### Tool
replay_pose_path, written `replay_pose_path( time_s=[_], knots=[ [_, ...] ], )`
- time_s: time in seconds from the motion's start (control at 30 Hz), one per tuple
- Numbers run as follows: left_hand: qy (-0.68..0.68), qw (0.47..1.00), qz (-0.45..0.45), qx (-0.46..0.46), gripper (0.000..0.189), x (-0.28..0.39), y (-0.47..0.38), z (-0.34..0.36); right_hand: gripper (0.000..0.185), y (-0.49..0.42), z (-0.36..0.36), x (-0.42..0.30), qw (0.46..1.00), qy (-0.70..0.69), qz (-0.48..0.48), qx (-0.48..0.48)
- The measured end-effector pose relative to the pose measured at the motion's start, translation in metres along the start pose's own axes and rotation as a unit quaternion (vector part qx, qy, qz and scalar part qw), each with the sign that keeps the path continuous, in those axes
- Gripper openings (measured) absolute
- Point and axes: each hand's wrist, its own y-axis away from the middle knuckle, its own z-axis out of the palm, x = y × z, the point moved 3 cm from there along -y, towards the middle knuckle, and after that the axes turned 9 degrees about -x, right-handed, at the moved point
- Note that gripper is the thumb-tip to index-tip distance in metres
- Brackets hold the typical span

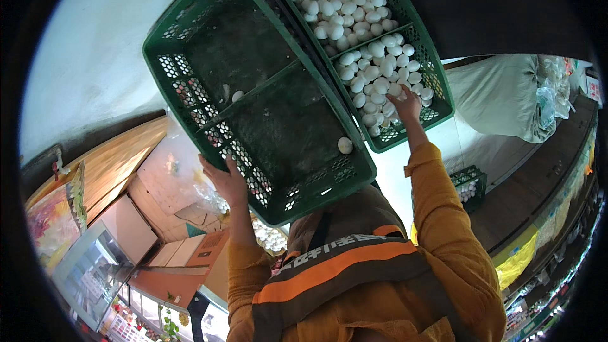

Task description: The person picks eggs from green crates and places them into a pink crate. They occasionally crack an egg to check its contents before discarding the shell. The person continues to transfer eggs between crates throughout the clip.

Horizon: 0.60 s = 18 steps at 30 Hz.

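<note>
A green plastic crate (323, 76) with a middle divider stands before me, nearly bare inside. One white egg (345, 145) lies near its right wall, and another egg (238, 96) rests by the divider. My left hand (227, 180) is at the crate's left rim, fingers over the edge. To the right is a second divided green crate (444, 90), with many white eggs (349, 4) in both compartments. My right hand (406, 103) reaches into its nearer compartment, fingertips touching an egg (394, 89); whether they grip it I cannot tell.
Farther right, a smaller-looking green crate (479, 190) holds more eggs. More white eggs (270, 237) show below the nearer crate. A greenish cloth cover (494, 95) hangs at the right, beside clear plastic bags (553, 85). A pipe with a tap (59, 164) is at the left wall.
</note>
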Motion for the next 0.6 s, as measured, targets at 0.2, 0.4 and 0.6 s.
replay_pose_path(
  time_s=[0.2, 0.4, 0.6],
  knots=[
    [0.055, 0.998, 0.034, -0.026, 0.074, -0.007, -0.006, 0.002, 0.067, 0.021, 0.031, -0.013, 0.998, 0.012, -0.024, 0.052],
    [0.046, 0.998, 0.028, -0.014, 0.071, -0.002, -0.004, -0.001, 0.083, 0.036, 0.016, -0.027, 0.996, 0.089, -0.015, 0.008],
    [0.058, 0.998, 0.013, -0.024, 0.070, -0.010, -0.007, 0.003, 0.032, 0.103, -0.084, -0.156, 0.916, -0.059, -0.396, 0.036]
  ],
)
